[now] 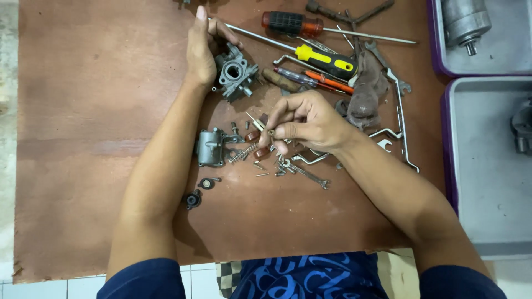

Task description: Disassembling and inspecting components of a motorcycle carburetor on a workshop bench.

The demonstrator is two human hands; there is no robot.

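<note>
My left hand holds a grey metal carburettor body upright on the brown board, fingers wrapped around its left side. My right hand pinches a small brass part between thumb and fingertips, just above a scatter of little parts. Below it lie a grey float bowl, a coil spring, brown float pieces and tiny screws.
Screwdrivers with red and yellow handles, wrenches and a dirty rag lie at the board's far right. Two grey trays with purple rims stand to the right, one holding a metal cylinder. Small black caps lie near my left forearm.
</note>
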